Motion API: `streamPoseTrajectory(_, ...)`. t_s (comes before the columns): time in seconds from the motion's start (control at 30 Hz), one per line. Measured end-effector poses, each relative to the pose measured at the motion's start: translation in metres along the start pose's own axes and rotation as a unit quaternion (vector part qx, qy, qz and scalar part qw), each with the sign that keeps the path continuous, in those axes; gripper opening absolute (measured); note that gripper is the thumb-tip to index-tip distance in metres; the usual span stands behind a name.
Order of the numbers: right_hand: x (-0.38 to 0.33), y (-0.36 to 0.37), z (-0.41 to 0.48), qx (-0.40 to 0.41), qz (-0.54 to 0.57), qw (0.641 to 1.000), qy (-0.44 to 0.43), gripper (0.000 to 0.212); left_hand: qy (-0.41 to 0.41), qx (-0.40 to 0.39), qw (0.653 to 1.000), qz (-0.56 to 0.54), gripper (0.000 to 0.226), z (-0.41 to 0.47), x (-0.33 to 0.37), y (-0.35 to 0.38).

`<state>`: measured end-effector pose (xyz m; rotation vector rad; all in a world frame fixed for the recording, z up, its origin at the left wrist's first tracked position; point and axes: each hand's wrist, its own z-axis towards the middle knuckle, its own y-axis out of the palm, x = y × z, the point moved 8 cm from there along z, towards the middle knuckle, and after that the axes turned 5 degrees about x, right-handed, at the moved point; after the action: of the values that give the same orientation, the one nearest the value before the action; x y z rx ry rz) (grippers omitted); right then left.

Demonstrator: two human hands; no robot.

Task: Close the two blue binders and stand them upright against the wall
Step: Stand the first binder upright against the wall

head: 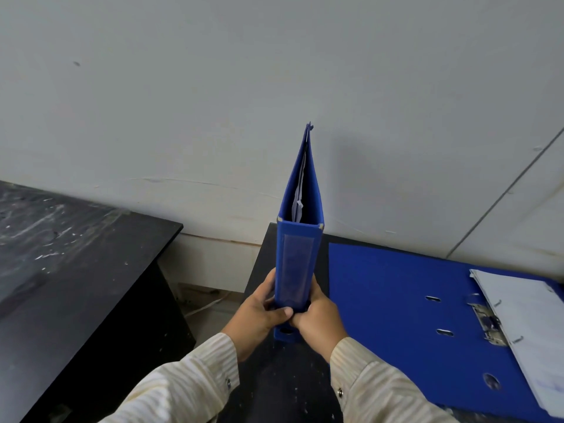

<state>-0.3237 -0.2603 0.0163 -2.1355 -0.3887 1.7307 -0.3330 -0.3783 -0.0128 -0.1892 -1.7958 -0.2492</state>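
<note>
Two blue binders are in view. The closed binder (297,264) stands upright near the left edge of the black tabletop (274,389). Its spine faces the camera and its covers taper together towards the wall (213,102). A few white sheets show between the covers at the top. Whether its far edge touches the wall cannot be told.

Both hands hold this binder low on the spine. The left hand (259,312) grips from the left, with its thumb laid across the front of the spine. The right hand (319,320) grips from the right, its fingers curled round the edge. The two hands meet in front of the spine. Two pale striped sleeves (189,383) lead down to the bottom of the frame.

Just beside it on the right, the open binder (390,300) lies flat on the same tabletop. Its spread cover shows two oval slots and one round hole. One metal ring mechanism (485,322) sits along its middle, and one stack of white papers (525,325) lies to the right of that.

To the left stands a second black table (76,270), its top scuffed with pale marks. The two tables are apart, and one white cable (207,306) lies on the floor in the gap between them.
</note>
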Motion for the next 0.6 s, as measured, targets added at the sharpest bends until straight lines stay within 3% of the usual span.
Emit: streamPoseTrajectory(0.6,0.0,-0.002,0.009,0.03,0.016,0.999,0.01,0.068,0.01,-0.011,1.0,0.0,0.08,0.019,0.003,-0.001)
